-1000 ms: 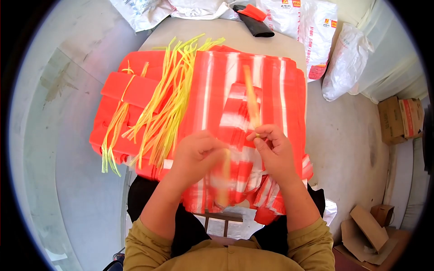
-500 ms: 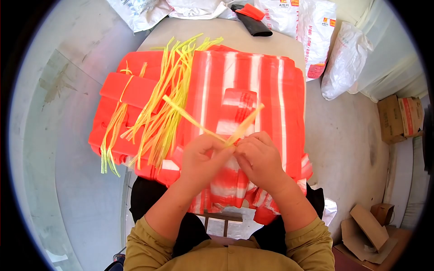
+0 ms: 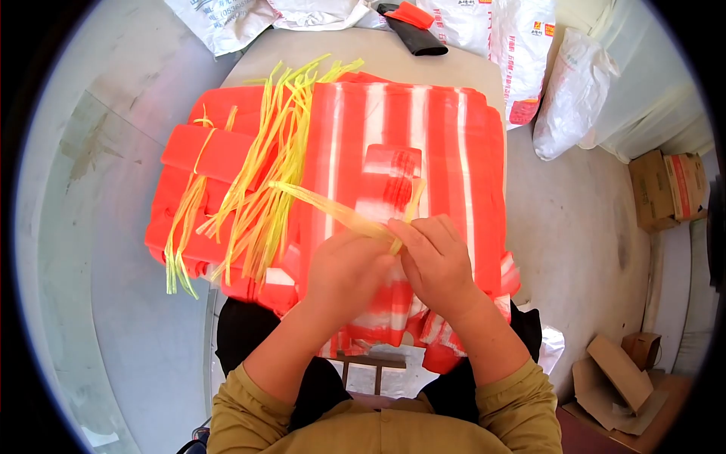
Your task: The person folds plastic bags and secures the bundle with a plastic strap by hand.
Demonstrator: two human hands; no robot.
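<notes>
My left hand (image 3: 344, 272) and my right hand (image 3: 437, 261) press together over a folded bundle of red-and-white striped plastic bags (image 3: 389, 181). Both pinch a yellow plastic tie strip (image 3: 333, 208) whose two ends stick out, one to the upper left, one upward beside my right fingers. The bundle rests on a wider stack of the same striped bags (image 3: 465, 151) on a small table (image 3: 363, 53).
A loose bunch of yellow tie strips (image 3: 265, 166) lies left of my hands, over tied red bag bundles (image 3: 212, 151). White sacks (image 3: 522, 53) and a black-and-red object (image 3: 412, 30) sit beyond the table. Cardboard boxes (image 3: 673, 189) stand on the floor at right.
The strip's ends, apart at first, have been crossed and drawn down against the bundle. My hands have moved closer together and now touch.
</notes>
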